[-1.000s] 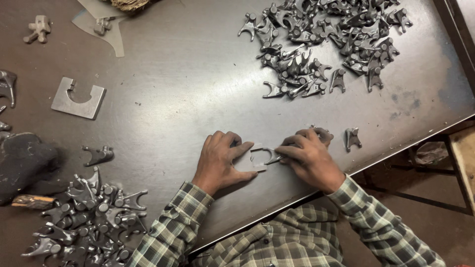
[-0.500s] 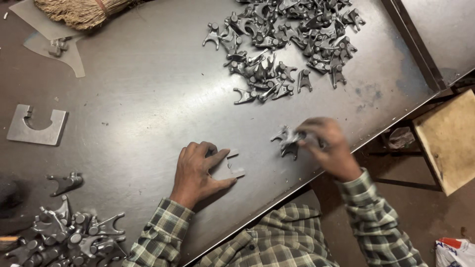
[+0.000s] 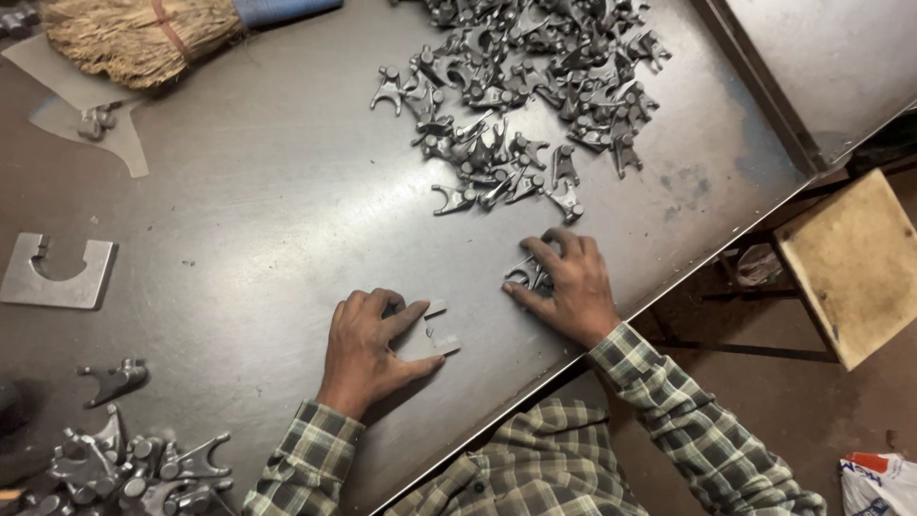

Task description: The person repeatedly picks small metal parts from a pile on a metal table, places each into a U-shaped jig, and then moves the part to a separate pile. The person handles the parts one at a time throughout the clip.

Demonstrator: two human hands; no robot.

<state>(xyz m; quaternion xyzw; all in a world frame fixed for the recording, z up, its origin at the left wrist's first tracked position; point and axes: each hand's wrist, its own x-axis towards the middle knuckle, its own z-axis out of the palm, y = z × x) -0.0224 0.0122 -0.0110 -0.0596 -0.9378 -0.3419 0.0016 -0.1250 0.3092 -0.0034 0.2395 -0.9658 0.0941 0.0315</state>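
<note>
Near the front edge of the desk (image 3: 239,220), under the right hand (image 3: 564,287), lies a small grey forked metal casting (image 3: 525,275), and that is where the change shows. Half a second ago this hand was further right with the piece lifted in its fingertips; now it has come back left and down, and the casting rests on the steel with the fingers curled over its far side and the thumb along its near side. The grip looks closed loosely around the part, though the palm hides how firmly. So the piece appears to be set down for handling against the flat plate rather than carried off.

Just left of it, the left hand (image 3: 368,344) has stayed put, pressing flat on a notched metal gauge plate (image 3: 432,336); its thumb and forefinger are spread apart over the plate, clamping nothing. Casting and plate are near each other but not touching, a short gap between the two hands.

Further off, a loose heap of like castings (image 3: 516,86) spreads across the far right of the desk. A second heap (image 3: 124,468) sits at the near left corner, a larger notched plate (image 3: 57,272) lies at the left, and a straw brush (image 3: 134,38) at the far left.
</note>
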